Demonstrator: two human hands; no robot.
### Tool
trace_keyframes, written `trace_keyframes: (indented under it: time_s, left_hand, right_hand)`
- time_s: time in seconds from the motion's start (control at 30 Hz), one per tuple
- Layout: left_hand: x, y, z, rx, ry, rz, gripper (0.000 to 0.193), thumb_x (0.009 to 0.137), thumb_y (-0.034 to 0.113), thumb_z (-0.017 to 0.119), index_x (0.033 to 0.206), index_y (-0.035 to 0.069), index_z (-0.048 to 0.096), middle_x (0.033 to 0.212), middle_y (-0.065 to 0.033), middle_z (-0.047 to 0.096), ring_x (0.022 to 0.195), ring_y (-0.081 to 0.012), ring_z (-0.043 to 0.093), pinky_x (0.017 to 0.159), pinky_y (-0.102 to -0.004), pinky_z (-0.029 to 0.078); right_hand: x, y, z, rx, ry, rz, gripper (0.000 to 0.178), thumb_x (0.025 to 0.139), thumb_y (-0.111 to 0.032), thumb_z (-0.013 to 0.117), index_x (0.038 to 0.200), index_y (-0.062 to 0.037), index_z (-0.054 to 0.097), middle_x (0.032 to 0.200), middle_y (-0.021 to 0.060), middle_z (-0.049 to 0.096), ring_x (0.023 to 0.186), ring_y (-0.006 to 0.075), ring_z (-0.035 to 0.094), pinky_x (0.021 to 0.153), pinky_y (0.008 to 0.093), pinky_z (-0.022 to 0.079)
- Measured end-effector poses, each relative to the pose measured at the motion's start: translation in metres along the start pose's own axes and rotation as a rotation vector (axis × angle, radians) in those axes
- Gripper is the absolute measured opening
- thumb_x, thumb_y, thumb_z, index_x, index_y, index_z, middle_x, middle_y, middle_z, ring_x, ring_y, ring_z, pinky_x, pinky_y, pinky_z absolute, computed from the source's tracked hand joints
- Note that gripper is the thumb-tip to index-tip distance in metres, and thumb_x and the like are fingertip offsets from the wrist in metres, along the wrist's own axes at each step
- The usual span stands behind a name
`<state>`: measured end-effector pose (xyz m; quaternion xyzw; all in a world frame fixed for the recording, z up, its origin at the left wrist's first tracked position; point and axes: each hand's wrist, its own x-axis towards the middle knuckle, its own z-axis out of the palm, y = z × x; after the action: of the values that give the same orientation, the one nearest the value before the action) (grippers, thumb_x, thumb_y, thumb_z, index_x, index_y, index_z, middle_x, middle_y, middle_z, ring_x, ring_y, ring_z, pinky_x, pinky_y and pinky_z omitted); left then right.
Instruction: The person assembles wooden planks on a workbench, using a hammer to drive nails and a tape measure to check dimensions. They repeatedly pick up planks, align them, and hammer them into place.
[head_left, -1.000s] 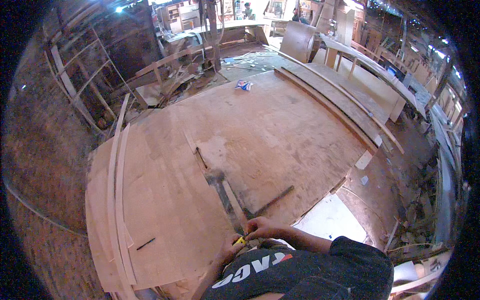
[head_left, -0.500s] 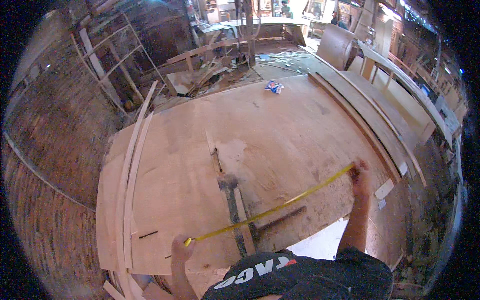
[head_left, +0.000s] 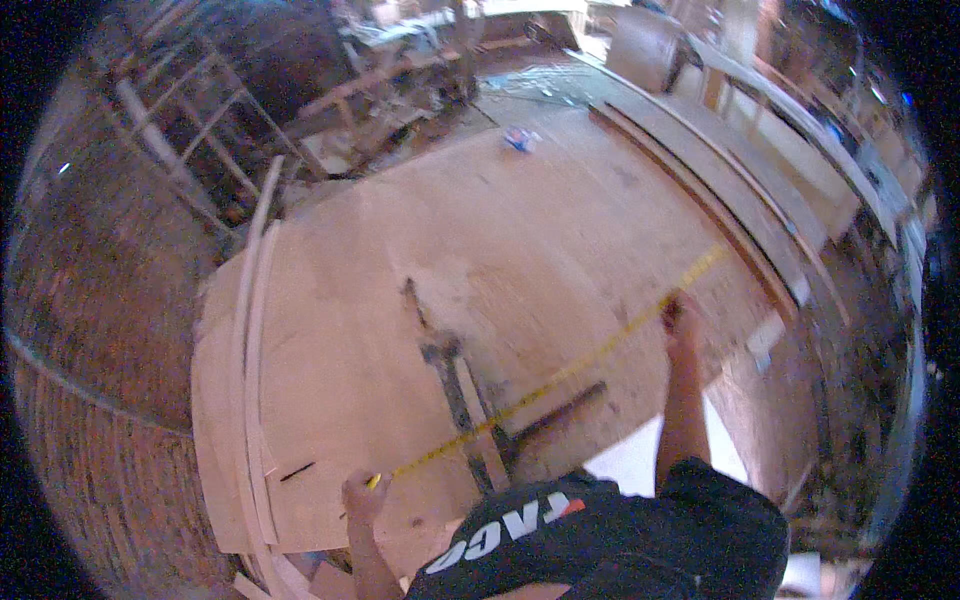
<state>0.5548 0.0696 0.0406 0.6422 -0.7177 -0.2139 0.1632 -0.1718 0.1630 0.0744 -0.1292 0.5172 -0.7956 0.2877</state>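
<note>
My left hand (head_left: 362, 495) is closed around the yellow case end of a tape measure, low over the near left part of a large plywood sheet (head_left: 350, 330). The tape measure's yellow blade (head_left: 560, 376) runs out from it, slanting up to the right across the sheet. My right hand (head_left: 680, 315) is closed at the blade, somewhat blurred, and the blade's far end reaches past it. Beneath the blade's middle lies a long dark tool (head_left: 460, 400) alongside a wooden strip. A dark bar (head_left: 560, 412) rests beside it. Near my left hand is a thin dark stick (head_left: 297, 470).
Long thin wood strips (head_left: 252, 380) lie along the sheet's left side. Stacked boards (head_left: 700, 190) edge the right. A small blue-and-white packet (head_left: 518, 138) sits at the far edge. Scrap wood (head_left: 375, 140) is piled behind, and a white panel (head_left: 625, 450) is near my right forearm.
My right hand has moved left and slightly away from me, and more blade now shows beyond it. The left hand has barely shifted. The whole view has tilted and blurred.
</note>
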Motion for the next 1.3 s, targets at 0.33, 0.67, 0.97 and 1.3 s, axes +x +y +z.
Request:
trace_keyframes:
  time_s: [0.33,0.67,0.97,1.3]
  left_hand:
    - [0.056,0.095,0.036,0.142,-0.137,-0.081,0.047,0.080,0.051,0.076,0.094,0.007,0.080,0.085,-0.0217,0.073,0.082,-0.0403,0.071,0.074,-0.0494,0.055]
    - [0.161,0.107,0.049,0.259,-0.053,-0.213,0.062,0.075,0.062,0.075,0.105,0.007,0.077,0.098,-0.0216,0.074,0.096,-0.0389,0.071,0.083,-0.0502,0.056]
    - [0.275,0.080,0.081,0.263,0.038,-0.122,0.062,0.074,0.059,0.080,0.103,0.006,0.070,0.105,-0.0141,0.068,0.100,-0.0332,0.065,0.084,-0.0488,0.054]
    - [0.299,0.072,0.110,0.285,0.116,-0.118,0.061,0.074,0.059,0.081,0.105,0.008,0.066,0.109,-0.0132,0.066,0.112,-0.0357,0.059,0.090,-0.0500,0.053]
  right_hand:
    - [-0.156,0.155,0.165,-0.366,-0.262,0.429,0.023,0.094,-0.025,0.073,0.094,-0.0032,0.068,0.082,0.0058,0.068,0.071,0.0134,0.064,0.063,0.0289,0.054]
    - [-0.032,0.274,0.153,-0.273,-0.196,0.489,0.020,0.099,-0.028,0.063,0.091,-0.0103,0.066,0.073,0.0010,0.060,0.065,0.0129,0.057,0.059,0.0296,0.049]
    - [0.176,0.296,0.076,-0.333,0.051,0.538,0.016,0.101,-0.024,0.060,0.099,-0.0104,0.067,0.079,0.0005,0.065,0.068,0.0132,0.061,0.061,0.0285,0.052]
    - [0.222,0.292,0.068,-0.462,-0.020,0.570,0.018,0.100,-0.023,0.057,0.089,-0.0104,0.063,0.071,0.0014,0.059,0.058,0.0151,0.054,0.053,0.0317,0.047]
